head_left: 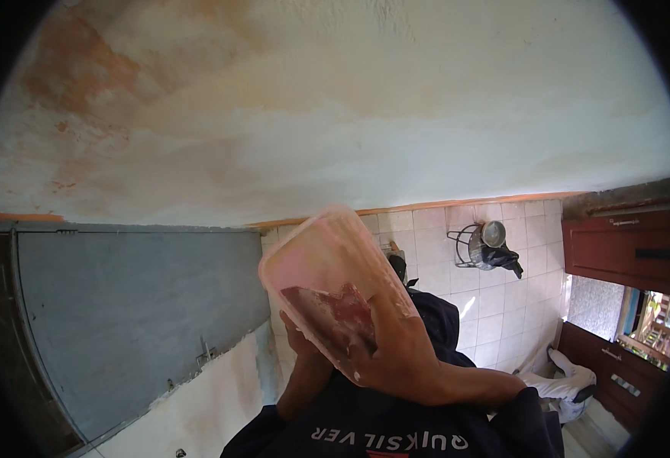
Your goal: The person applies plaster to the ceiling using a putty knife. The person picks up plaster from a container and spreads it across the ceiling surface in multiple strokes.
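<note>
A pinkish, see-through plastic tub [323,244] with rounded corners is tilted in front of my chest. Pale, pink-tinged smears coat its inside. My left hand [305,345] is closed on the tub's near left side, its fingers partly hidden behind it. Over the near right part of the tub lies my right hand [400,359], closed around a flat, dark red putty spreader [339,305]. White paste streaks the spreader, which rests inside the tub. Beyond both hands spreads a wall [335,137] with patchy white coating and orange-brown areas at the upper left.
A grey door [144,298] stands to the left. On the tiled floor [434,252] at right is a stool [468,246] bearing a round metal container [493,233] and black cloth or plastic. Red-brown cabinets [617,244] and a crumpled white bundle [568,382] lie farther right.
</note>
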Action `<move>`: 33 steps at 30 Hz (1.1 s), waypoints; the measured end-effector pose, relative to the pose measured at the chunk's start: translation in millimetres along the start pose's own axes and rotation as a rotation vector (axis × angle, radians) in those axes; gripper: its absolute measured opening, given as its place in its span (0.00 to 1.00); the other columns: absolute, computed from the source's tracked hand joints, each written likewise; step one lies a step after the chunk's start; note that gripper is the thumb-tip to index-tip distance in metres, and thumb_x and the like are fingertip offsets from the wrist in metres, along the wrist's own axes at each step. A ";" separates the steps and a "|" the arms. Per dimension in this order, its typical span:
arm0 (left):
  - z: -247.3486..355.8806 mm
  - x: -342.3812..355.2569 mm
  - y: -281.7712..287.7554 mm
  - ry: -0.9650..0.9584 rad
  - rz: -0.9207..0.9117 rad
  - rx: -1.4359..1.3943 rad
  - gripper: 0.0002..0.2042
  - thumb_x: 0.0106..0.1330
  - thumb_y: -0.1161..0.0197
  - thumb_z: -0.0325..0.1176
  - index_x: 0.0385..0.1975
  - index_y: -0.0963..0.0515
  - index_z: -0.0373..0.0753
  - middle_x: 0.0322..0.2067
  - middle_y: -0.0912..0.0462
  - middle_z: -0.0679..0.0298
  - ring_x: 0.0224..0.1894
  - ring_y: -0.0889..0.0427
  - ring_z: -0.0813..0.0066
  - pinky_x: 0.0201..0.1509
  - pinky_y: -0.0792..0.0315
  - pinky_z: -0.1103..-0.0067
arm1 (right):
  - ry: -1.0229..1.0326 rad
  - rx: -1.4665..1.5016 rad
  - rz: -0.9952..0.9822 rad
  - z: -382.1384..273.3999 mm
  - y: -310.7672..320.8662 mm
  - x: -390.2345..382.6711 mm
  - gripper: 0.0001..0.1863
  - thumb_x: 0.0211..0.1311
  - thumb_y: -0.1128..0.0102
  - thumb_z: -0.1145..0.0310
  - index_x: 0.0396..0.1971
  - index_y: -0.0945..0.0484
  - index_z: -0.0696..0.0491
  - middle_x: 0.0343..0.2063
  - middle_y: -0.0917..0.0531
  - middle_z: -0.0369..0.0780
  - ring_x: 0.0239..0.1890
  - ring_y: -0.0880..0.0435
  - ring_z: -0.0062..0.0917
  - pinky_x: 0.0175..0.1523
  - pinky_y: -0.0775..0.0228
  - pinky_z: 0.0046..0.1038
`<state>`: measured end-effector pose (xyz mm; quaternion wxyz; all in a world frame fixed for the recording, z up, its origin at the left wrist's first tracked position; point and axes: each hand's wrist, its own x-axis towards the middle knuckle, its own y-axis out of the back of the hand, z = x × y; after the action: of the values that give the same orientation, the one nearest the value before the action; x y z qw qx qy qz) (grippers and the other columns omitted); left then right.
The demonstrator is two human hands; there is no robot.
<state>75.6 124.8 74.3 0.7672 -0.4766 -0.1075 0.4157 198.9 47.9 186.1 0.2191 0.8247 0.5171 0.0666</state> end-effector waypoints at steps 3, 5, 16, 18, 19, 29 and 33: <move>6.7 1.0 -13.0 0.009 -0.130 0.043 0.28 0.63 0.61 0.55 0.59 0.46 0.45 0.57 0.42 0.59 0.57 0.39 0.63 0.59 0.40 0.68 | 0.030 0.041 0.050 1.2 1.0 5.5 0.22 0.42 0.41 0.73 0.38 0.36 0.65 0.26 0.25 0.54 0.30 0.23 0.47 0.37 0.30 0.36; 7.3 1.8 -11.0 0.020 -0.119 0.081 0.29 0.63 0.61 0.56 0.59 0.47 0.47 0.57 0.41 0.58 0.57 0.38 0.61 0.59 0.40 0.66 | -0.008 0.118 0.071 3.1 2.8 9.2 0.22 0.42 0.40 0.74 0.40 0.35 0.65 0.28 0.24 0.54 0.31 0.22 0.45 0.37 0.30 0.32; 9.8 0.7 -27.1 0.289 -0.206 0.060 0.38 0.56 0.46 0.56 0.57 0.48 0.32 0.52 0.36 0.52 0.52 0.32 0.60 0.55 0.34 0.68 | -0.229 0.393 0.027 16.5 12.8 11.6 0.16 0.47 0.41 0.79 0.38 0.32 0.63 0.29 0.21 0.45 0.31 0.22 0.19 0.35 0.30 0.21; 7.4 -0.6 -25.9 0.307 -0.218 0.047 0.38 0.56 0.46 0.55 0.57 0.48 0.32 0.53 0.36 0.51 0.53 0.32 0.60 0.55 0.35 0.67 | -0.230 0.320 -0.010 11.9 22.2 13.7 0.16 0.49 0.42 0.79 0.39 0.32 0.63 0.30 0.21 0.43 0.31 0.23 0.17 0.36 0.31 0.20; 6.9 -0.6 -27.7 0.310 -0.205 0.047 0.38 0.56 0.46 0.55 0.58 0.49 0.33 0.53 0.36 0.51 0.53 0.32 0.60 0.56 0.35 0.67 | -0.229 0.283 -0.027 10.9 25.9 14.7 0.15 0.49 0.42 0.79 0.39 0.32 0.63 0.30 0.21 0.42 0.31 0.24 0.16 0.36 0.31 0.19; 3.6 2.5 -28.7 0.303 -0.162 0.082 0.38 0.57 0.47 0.55 0.59 0.50 0.34 0.55 0.39 0.51 0.55 0.35 0.59 0.56 0.36 0.66 | -0.242 0.587 0.063 24.4 46.4 9.7 0.15 0.52 0.43 0.78 0.40 0.32 0.64 0.32 0.22 0.40 0.35 0.25 0.16 0.39 0.31 0.19; -6.0 6.2 -13.9 0.246 -0.276 -0.278 0.37 0.57 0.50 0.57 0.59 0.49 0.35 0.55 0.38 0.52 0.55 0.35 0.59 0.56 0.36 0.66 | -0.251 0.562 0.114 20.2 52.3 4.6 0.15 0.51 0.42 0.78 0.39 0.32 0.64 0.31 0.22 0.39 0.33 0.25 0.15 0.37 0.31 0.19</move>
<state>90.3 122.7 81.2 0.7511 -0.6056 -0.1335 0.2265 250.9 26.7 190.0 0.0407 0.8824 0.4371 -0.1691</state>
